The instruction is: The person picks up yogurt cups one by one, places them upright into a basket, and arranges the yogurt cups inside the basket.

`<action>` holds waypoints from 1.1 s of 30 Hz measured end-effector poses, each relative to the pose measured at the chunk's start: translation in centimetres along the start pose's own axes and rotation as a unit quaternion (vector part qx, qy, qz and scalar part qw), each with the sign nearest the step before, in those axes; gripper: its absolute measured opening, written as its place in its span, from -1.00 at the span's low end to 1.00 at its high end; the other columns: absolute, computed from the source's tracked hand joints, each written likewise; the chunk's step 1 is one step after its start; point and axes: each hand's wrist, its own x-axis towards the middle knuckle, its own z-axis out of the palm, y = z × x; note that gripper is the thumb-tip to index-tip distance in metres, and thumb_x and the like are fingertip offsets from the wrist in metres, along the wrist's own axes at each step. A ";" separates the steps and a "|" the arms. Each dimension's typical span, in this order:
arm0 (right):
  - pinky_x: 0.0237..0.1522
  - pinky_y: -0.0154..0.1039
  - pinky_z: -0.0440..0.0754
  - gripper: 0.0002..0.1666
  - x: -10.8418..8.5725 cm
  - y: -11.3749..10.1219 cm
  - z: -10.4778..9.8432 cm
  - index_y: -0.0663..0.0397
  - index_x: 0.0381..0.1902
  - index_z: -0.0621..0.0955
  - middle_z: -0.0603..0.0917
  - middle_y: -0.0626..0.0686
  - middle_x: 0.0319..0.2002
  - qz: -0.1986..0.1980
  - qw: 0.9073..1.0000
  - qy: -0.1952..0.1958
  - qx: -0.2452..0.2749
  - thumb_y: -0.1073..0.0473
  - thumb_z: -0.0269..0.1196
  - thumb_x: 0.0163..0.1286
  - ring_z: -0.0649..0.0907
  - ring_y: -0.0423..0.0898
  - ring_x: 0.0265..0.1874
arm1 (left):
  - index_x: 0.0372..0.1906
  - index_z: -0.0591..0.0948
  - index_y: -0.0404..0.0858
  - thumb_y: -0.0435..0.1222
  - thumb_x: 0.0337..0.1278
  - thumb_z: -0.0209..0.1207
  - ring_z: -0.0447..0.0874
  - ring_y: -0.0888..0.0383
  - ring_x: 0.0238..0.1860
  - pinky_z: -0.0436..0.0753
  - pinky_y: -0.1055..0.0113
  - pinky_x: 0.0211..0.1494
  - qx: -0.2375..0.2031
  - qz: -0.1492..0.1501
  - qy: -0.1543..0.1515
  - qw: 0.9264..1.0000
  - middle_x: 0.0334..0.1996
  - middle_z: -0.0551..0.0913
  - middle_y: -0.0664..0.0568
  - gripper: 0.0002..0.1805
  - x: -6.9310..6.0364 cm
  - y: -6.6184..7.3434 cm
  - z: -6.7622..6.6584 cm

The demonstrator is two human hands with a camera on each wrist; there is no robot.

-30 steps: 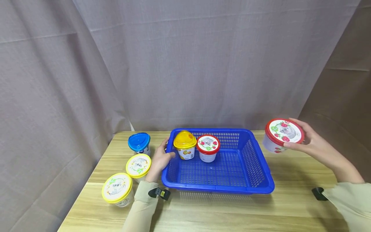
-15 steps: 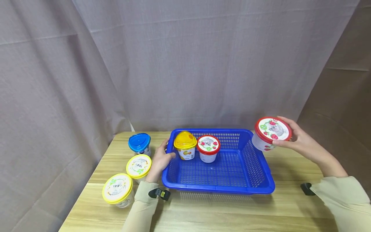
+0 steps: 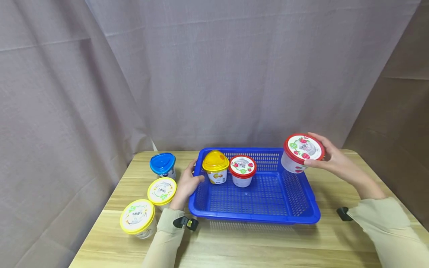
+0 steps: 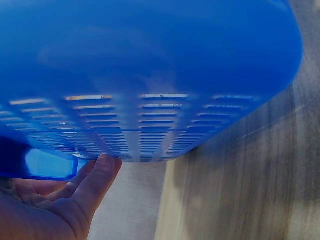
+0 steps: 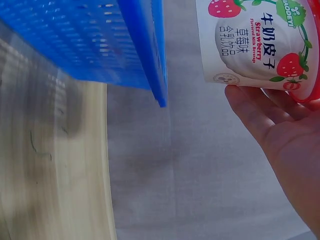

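Note:
In the head view my right hand (image 3: 330, 156) grips a large strawberry milk tub (image 3: 298, 166) by its side, with the thumb near the red lid. The tub is held upright over the right end of a blue plastic basket (image 3: 254, 217). My left hand (image 3: 187, 185) holds the basket's left rim, the thumb over the edge and the fingers outside. A yellow-lidded cup (image 3: 217, 177) and a smaller red-lidded tub (image 3: 242, 181) stand side by side in the basket's back left part. The right wrist view shows the strawberry tub (image 5: 250, 45) apart from the basket wall (image 5: 145, 50).
Left of the basket, a blue-lidded cup (image 3: 162, 163) and two yellow-lidded tubs, the farther tub (image 3: 162, 190) and the nearer tub (image 3: 137, 217), stand on the wooden table (image 3: 248, 249). A grey curtain (image 3: 214, 74) hangs behind the table.
My right hand has carried the strawberry tub leftward, from beside the basket to over its right end. My left hand has stayed on the rim.

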 end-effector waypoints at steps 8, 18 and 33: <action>-0.09 -0.40 0.59 0.08 1.1 -0.2 1.2 -0.05 0.63 -0.02 0.37 0.23 0.30 0.022 1.000 -0.017 -0.007 0.20 0.36 0.35 0.50 -0.31 0.03 | 0.55 0.25 -0.24 -0.49 -0.09 0.20 0.56 -0.25 0.17 0.57 -0.12 0.18 -0.001 -0.004 -0.001 1.000 0.27 0.50 -0.34 -0.07 0.1 0.1 -0.1; -0.05 -0.41 0.58 0.08 2.0 0.1 2.5 -0.02 0.63 -0.02 0.36 0.29 0.32 0.025 0.999 -0.036 0.015 0.21 0.35 0.35 0.48 -0.22 0.07 | 0.54 0.26 -0.22 -0.47 -0.07 0.21 0.55 -0.23 0.17 0.53 -0.14 0.22 0.012 -0.007 0.005 1.000 0.28 0.50 -0.32 -0.08 0.1 -0.1 0.1; -0.02 -0.35 0.57 0.09 2.6 0.8 3.9 0.01 0.62 -0.02 0.39 0.31 0.29 0.028 0.998 -0.048 0.015 0.17 0.37 0.34 0.47 0.04 0.14 | 0.55 0.25 -0.22 -0.47 -0.07 0.20 0.56 -0.24 0.15 0.55 -0.17 0.20 0.014 -0.001 0.005 1.000 0.27 0.50 -0.33 -0.08 0.0 0.0 0.0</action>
